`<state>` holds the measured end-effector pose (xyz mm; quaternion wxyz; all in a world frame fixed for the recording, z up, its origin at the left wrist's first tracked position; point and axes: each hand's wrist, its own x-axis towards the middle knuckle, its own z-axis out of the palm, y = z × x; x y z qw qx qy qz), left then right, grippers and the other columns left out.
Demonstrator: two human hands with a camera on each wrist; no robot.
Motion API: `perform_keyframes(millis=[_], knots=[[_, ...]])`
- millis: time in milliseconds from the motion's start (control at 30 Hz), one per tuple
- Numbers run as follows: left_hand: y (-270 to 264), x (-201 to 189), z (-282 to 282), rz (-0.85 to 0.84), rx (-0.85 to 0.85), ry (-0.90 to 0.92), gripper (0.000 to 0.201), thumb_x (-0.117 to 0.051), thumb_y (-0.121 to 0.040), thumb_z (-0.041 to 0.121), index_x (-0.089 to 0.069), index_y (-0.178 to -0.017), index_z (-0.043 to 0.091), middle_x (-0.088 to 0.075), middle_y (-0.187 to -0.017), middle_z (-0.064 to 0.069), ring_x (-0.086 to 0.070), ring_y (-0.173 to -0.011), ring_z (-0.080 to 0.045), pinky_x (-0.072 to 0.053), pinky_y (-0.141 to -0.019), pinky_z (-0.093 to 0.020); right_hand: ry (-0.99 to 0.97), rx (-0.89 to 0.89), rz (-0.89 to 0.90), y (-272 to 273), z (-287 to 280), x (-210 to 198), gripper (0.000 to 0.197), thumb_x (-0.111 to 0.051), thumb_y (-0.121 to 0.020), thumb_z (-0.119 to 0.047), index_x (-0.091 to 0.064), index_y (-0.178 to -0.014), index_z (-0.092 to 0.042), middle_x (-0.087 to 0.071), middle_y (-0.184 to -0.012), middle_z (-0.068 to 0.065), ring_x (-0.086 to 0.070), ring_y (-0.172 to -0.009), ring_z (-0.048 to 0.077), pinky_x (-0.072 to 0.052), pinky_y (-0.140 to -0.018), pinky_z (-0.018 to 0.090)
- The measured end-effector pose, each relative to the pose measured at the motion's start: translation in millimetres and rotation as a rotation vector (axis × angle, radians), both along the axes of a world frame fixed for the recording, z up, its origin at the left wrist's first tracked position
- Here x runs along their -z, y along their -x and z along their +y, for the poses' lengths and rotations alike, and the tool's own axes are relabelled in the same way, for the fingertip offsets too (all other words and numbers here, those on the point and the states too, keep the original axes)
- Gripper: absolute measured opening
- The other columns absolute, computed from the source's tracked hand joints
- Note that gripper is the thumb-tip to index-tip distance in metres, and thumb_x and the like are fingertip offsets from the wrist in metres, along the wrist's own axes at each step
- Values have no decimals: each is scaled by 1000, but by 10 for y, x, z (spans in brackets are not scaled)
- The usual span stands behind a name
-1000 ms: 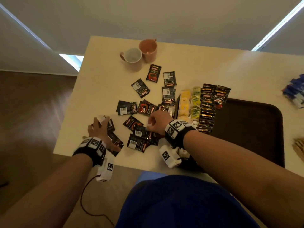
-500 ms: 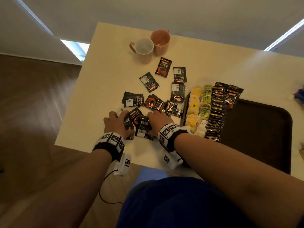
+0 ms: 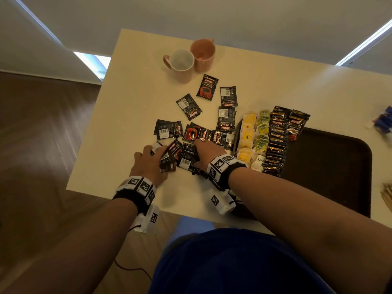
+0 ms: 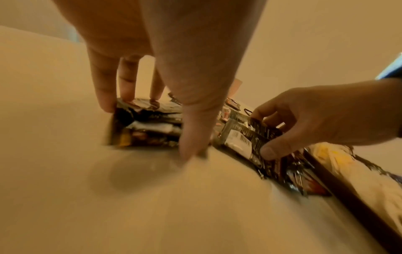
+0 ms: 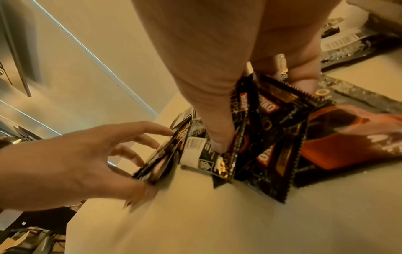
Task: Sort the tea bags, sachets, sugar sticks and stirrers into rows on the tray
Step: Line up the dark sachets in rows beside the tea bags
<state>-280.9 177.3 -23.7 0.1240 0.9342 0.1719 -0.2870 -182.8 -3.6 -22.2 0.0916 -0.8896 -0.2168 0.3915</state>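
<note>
Near edge: my left hand [image 3: 148, 164] grips small stack of black sachets [image 4: 147, 125], my right hand [image 3: 204, 151] pinches another bunch [image 5: 267, 123]. Best square edges before lifting. Farther: loose sachets [image 3: 188, 107] on table, tray [image 3: 331, 166] at right, rows begun.

Black coffee sachets [image 3: 228, 96] lie scattered flat on the table left of the brown tray [image 3: 331, 166], some face up with a red cup, others showing barcodes. Two small bunches [image 3: 186, 155] near the table's near edge stand pinched on edge. On the tray's left end run rows: yellow tea bags [image 3: 247, 136], green tea bags [image 3: 262, 132], then overlapping dark sachets [image 3: 277, 141]. Blue sticks [image 3: 384, 120] and wooden stirrers [image 3: 387, 197] lie at the far right.
</note>
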Motion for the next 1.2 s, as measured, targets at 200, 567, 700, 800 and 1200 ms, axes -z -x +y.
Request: perform_keyframes(millis=[200,567,700,800,1200], knots=[[-78,-78,-119,23,36,-95,68,-54,-94,30,-19,-153,34,-37,-145,-6,-43,-123,-32,-46,-91,-44,-7,9,-20,19,21,18,61,-74,-85,-23,-41,-134,-11,-61,-116,12,-62,-102,30,-56,-85,42],[-254,-137,-8,-74,-83,-53,46,-39,-99,16,-29,-142,25,-60,-112,-11,-58,-89,-33,-43,-73,-41,-36,71,41,-58,34,-99,35,-68,-88,-15,-60,-121,-6,-67,-111,11,-64,-98,27,-55,-80,33],[-204,-243,103,-229,-330,27,35,-45,-102,22,-39,-136,22,-64,-103,-15,-57,-83,-33,-44,-72,-39,-76,105,66,-115,-54,-224,30,-71,-88,-19,-65,-115,-6,-67,-109,9,-65,-101,26,-52,-79,28],[-208,-355,208,-399,-604,306,34,-54,-99,19,-49,-133,18,-63,-108,-6,-63,-96,-29,-53,-87,-39,-135,191,11,-186,-171,-369,41,-74,-87,-26,-63,-121,-8,-62,-118,8,-61,-110,26,-48,-84,28],[-653,-825,-216,-355,-984,1143,34,-57,-95,0,-57,-128,7,-71,-114,-16,-71,-100,-32,-59,-81,-47,-572,497,-227,-484,-618,-1068,24,-77,-82,-32,-68,-100,-16,-67,-95,1,-63,-90,20,-50,-79,31]])
